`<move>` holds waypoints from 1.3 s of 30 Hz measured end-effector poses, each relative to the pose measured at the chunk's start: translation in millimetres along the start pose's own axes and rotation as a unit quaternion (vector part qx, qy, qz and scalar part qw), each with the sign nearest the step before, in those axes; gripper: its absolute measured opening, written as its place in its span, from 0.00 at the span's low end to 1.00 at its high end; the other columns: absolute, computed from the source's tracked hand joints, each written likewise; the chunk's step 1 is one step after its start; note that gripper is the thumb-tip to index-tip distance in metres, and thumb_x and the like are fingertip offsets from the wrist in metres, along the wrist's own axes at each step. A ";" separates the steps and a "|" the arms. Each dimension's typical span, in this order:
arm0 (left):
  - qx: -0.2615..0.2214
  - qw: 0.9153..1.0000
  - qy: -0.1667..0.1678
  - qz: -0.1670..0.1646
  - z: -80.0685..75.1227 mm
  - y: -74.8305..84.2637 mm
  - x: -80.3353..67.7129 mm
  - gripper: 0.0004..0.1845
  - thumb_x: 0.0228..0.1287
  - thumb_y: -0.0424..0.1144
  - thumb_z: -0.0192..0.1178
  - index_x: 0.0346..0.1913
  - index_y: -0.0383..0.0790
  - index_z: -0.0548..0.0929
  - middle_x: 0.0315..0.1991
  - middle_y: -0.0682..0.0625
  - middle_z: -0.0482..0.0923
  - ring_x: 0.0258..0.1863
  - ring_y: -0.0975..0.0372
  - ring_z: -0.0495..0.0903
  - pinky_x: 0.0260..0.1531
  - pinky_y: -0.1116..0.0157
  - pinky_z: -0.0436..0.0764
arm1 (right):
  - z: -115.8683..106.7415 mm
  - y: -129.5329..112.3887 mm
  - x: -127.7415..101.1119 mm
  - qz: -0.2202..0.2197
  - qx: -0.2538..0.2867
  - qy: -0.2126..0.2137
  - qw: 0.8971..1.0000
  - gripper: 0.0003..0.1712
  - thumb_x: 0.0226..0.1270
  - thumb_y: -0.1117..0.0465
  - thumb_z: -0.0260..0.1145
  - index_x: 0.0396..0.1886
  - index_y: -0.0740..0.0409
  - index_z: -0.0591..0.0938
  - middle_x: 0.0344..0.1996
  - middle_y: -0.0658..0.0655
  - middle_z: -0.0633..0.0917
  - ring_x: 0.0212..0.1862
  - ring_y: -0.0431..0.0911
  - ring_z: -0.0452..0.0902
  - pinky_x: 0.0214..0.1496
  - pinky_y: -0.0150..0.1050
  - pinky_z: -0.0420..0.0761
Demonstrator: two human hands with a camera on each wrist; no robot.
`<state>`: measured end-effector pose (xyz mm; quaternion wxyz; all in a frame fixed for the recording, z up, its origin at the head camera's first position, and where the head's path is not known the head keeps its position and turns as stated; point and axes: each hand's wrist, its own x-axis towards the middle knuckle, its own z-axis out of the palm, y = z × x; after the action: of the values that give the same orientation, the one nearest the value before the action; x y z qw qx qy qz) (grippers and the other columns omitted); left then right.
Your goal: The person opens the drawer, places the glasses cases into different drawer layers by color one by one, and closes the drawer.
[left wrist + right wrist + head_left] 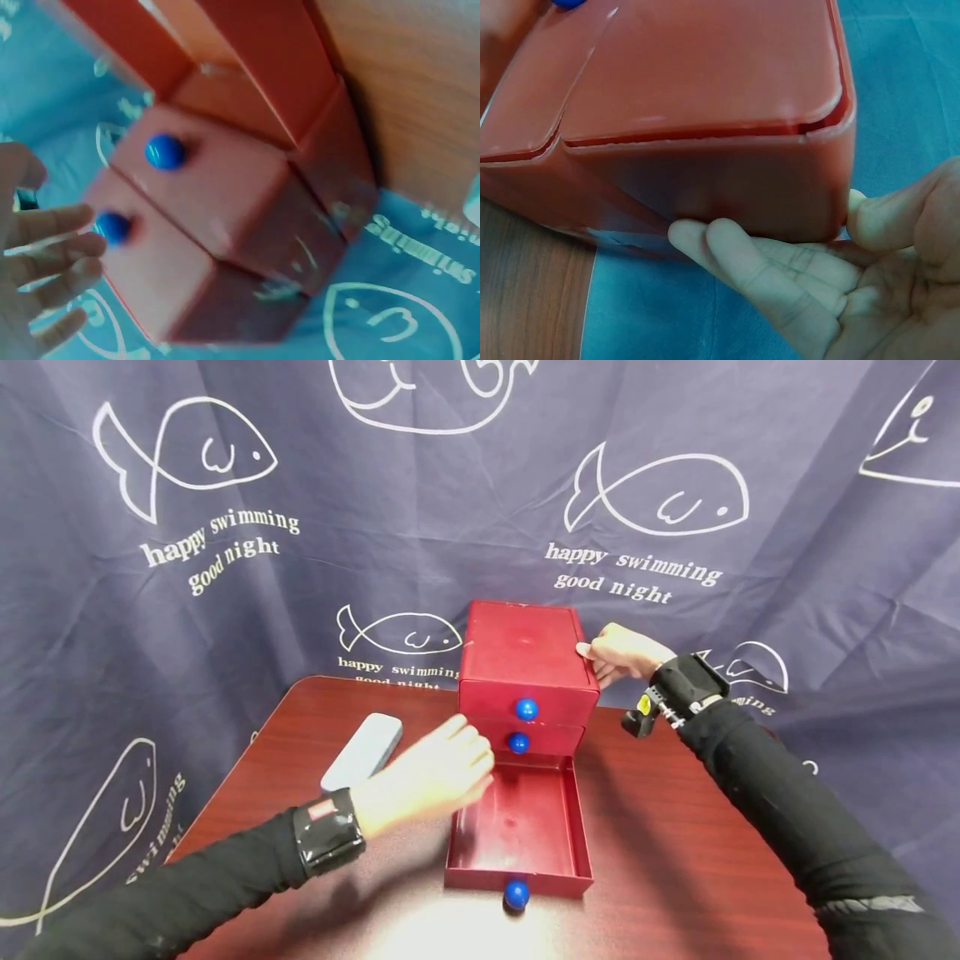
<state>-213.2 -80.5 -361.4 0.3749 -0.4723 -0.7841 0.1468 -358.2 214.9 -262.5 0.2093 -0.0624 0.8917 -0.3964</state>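
Note:
A red drawer cabinet (pixel 525 647) with blue knobs stands on the table. Its bottom drawer (pixel 517 827) is pulled out and bare inside, while the top and middle drawers are closed. My right hand (pixel 626 652) holds the cabinet's upper right edge, thumb on top and fingers along the side (pixel 765 195). To the left of the knobs hovers my left hand (pixel 427 772), over the open drawer's left rim. Its fingers are loosely extended in the left wrist view, close to the top drawer's blue knob (pixel 112 227), and appear to hold nothing.
A light blue oblong case (pixel 363 750) lies on the reddish-brown wooden table (pixel 675 860), left of the cabinet and behind my left wrist. A dark blue curtain (pixel 420 527) with white fish drawings hangs behind the table and along its sides.

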 end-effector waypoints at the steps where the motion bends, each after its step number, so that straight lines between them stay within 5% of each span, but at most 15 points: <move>1: 0.001 1.000 -0.007 -0.019 1.0 -5.7 -1.7 0.12 0.61 0.50 0.68 0.38 0.44 0.84 0.35 0.50 0.81 0.40 0.56 0.78 0.53 0.55 0.77 | -0.2 -0.3 0.1 -0.001 -0.001 0.001 1.000 0.19 0.79 0.58 0.53 0.41 0.73 0.80 0.27 0.56 0.86 0.31 0.47 0.86 0.43 0.46 0.90; 4: 0.008 0.996 -0.040 -0.077 4.0 -20.6 -12.1 0.11 0.59 0.48 0.66 0.37 0.44 0.83 0.35 0.49 0.80 0.41 0.54 0.77 0.40 0.56 0.81 | 0.4 -1.3 0.9 -0.002 -0.005 0.004 1.000 0.21 0.79 0.58 0.53 0.46 0.76 0.79 0.28 0.56 0.87 0.31 0.47 0.85 0.44 0.46 0.90; 8: -0.015 0.989 -0.047 -0.140 17.9 -36.1 -29.6 0.11 0.60 0.45 0.64 0.38 0.41 0.81 0.36 0.46 0.79 0.40 0.50 0.78 0.40 0.54 0.81 | 0.4 -2.0 1.2 0.000 -0.007 0.006 1.000 0.22 0.79 0.58 0.54 0.51 0.78 0.78 0.30 0.57 0.87 0.32 0.47 0.84 0.44 0.46 0.90; 10: -0.038 0.984 -0.037 -0.170 27.4 -42.1 -37.9 0.12 0.60 0.44 0.65 0.39 0.38 0.81 0.36 0.44 0.79 0.39 0.48 0.78 0.52 0.51 0.77 | 0.8 -2.0 1.5 0.002 -0.008 0.006 1.000 0.22 0.79 0.58 0.54 0.50 0.77 0.78 0.30 0.57 0.86 0.32 0.47 0.84 0.44 0.45 0.90; 15: -0.073 0.961 -0.064 -0.261 44.7 -50.9 -61.7 0.17 0.58 0.43 0.67 0.42 0.33 0.79 0.35 0.40 0.78 0.38 0.44 0.78 0.47 0.48 0.75 | 0.7 -1.9 1.9 0.001 -0.007 0.006 1.000 0.20 0.78 0.58 0.54 0.47 0.76 0.78 0.29 0.57 0.85 0.31 0.47 0.82 0.41 0.43 0.90; 20: -0.114 0.919 -0.145 -0.348 54.4 -49.7 -84.4 0.25 0.56 0.45 0.67 0.51 0.30 0.78 0.39 0.37 0.78 0.41 0.42 0.78 0.45 0.46 0.77 | -0.3 -1.8 1.4 0.002 -0.005 0.003 1.000 0.20 0.79 0.58 0.54 0.47 0.76 0.78 0.29 0.57 0.85 0.31 0.47 0.83 0.42 0.43 0.90; 24: -0.140 0.887 -0.163 -0.408 61.2 -44.5 -98.6 0.33 0.53 0.45 0.68 0.57 0.25 0.75 0.42 0.33 0.78 0.43 0.40 0.78 0.44 0.44 0.78 | -0.8 -1.6 0.2 0.000 -0.009 0.004 1.000 0.21 0.79 0.58 0.54 0.49 0.77 0.78 0.29 0.57 0.86 0.31 0.47 0.83 0.42 0.43 0.90; 29: -0.159 0.851 -0.212 -0.454 68.2 -38.5 -112.6 0.41 0.51 0.50 0.70 0.58 0.20 0.70 0.42 0.29 0.77 0.42 0.37 0.78 0.40 0.41 0.79 | -0.7 -0.6 0.4 0.002 -0.010 0.007 1.000 0.22 0.79 0.58 0.54 0.50 0.77 0.78 0.29 0.57 0.87 0.31 0.46 0.83 0.42 0.43 0.90; 35: -0.217 0.787 -0.289 -0.501 73.0 -36.8 -123.7 0.44 0.50 0.56 0.73 0.54 0.20 0.66 0.41 0.29 0.75 0.40 0.38 0.78 0.37 0.43 0.82 | -0.1 0.0 0.5 0.004 -0.007 0.006 1.000 0.20 0.78 0.58 0.54 0.46 0.75 0.79 0.28 0.56 0.85 0.30 0.46 0.82 0.41 0.42 0.90; 39: -0.232 0.766 -0.301 -0.518 76.8 -33.2 -127.7 0.49 0.49 0.55 0.73 0.58 0.18 0.62 0.43 0.27 0.73 0.40 0.37 0.77 0.38 0.43 0.83 | -0.1 0.3 0.2 0.005 -0.007 0.005 1.000 0.18 0.78 0.59 0.54 0.42 0.73 0.78 0.26 0.56 0.83 0.30 0.46 0.82 0.40 0.41 0.90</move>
<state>-255.1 -196.6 -451.3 0.0181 0.0018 -0.9924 -0.1217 -358.4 215.1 -262.7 0.2065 -0.0578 0.8958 -0.3892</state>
